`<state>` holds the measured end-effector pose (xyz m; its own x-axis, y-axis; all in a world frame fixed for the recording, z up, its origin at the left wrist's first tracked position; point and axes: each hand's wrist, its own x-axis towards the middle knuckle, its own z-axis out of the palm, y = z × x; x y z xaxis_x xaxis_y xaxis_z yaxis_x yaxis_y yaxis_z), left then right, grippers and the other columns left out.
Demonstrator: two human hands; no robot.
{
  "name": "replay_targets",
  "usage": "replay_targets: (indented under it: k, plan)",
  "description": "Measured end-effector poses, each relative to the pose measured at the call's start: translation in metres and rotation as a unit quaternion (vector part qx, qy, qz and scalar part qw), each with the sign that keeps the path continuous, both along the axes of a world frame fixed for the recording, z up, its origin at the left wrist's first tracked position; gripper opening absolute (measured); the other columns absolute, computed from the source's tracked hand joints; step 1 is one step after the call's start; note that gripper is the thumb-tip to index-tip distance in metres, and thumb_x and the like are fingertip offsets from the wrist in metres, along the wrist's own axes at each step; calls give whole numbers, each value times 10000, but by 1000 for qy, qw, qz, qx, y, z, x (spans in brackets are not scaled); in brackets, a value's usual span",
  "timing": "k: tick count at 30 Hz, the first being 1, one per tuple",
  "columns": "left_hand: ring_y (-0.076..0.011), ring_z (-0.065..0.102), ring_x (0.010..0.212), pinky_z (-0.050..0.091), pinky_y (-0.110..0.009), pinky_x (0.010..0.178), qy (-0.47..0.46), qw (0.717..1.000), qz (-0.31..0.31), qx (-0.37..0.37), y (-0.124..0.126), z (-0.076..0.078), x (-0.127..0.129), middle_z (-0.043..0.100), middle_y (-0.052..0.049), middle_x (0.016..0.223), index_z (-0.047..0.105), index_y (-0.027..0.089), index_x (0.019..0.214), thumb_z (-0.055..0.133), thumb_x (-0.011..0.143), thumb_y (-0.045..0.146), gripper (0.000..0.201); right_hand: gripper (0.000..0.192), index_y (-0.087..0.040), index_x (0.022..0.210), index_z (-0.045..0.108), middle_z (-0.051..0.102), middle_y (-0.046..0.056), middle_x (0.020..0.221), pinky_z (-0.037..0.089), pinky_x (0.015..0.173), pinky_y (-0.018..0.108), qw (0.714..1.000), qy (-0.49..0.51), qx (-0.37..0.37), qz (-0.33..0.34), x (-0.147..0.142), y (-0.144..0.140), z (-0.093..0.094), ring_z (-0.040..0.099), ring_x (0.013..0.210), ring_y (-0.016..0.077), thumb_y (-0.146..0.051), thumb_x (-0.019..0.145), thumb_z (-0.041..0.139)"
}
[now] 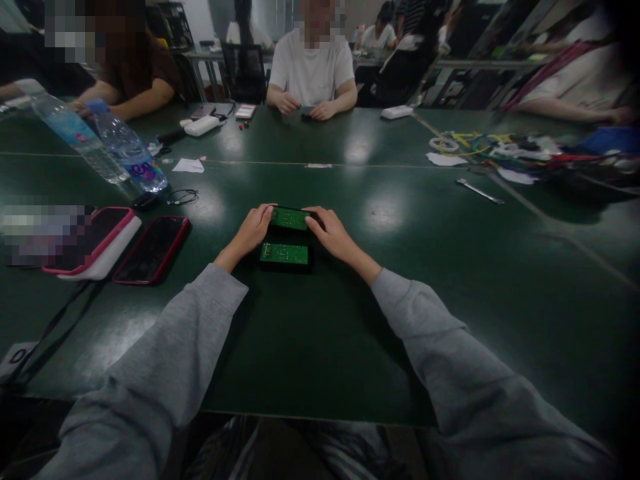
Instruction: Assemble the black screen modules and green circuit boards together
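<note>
Far circuit board [289, 219], perhaps held off table [310, 347], is clamped at its ends by left hand [254, 228] and right hand [329, 231], which should spare its face; near circuit board [284, 254] laid just beside.

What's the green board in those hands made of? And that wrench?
Green board: probably stiff plastic-like material with a green coating, since it's flat and dotted with pale marks. Wrench: likely smooth metal, because it looks silvery and shiny.

Shared electronics workroom, green worktable [310, 347], circuit boards [284, 254], wrench [480, 191], tangled cables [533, 150]
</note>
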<state>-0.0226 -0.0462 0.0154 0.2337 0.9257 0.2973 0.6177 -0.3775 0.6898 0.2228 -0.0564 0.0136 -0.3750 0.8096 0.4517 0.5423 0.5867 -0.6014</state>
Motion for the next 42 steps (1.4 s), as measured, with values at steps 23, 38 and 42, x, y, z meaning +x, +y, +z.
replay_targets:
  k: [23,38,42]
  plan:
    - [-265,596,1147,448,-465,1081,17,1000,5,21,6,-7,-1,676,-113,1249,588,237,1262,222,1040,532,520,589,-292,1274,588,662,69,1204,460,960,503,1000,-3,-7,-1,1,1,-1,573,1037,296,-719,1005,284]
    - [-264,592,1140,443,-457,1075,18,1000,7,17,5,-5,-1,672,-115,1247,588,230,1252,220,1038,539,525,594,-278,1273,594,667,82,1175,471,919,490,1000,-4,-4,-3,0,0,1,574,999,294,-713,1006,289]
    - [-250,595,1134,448,-443,1067,12,1000,9,14,5,-5,0,676,-106,1235,587,224,1254,193,1030,588,582,604,-275,1268,590,668,80,1163,474,910,482,1000,-8,-3,-6,-1,0,1,575,996,291,-723,1003,284]
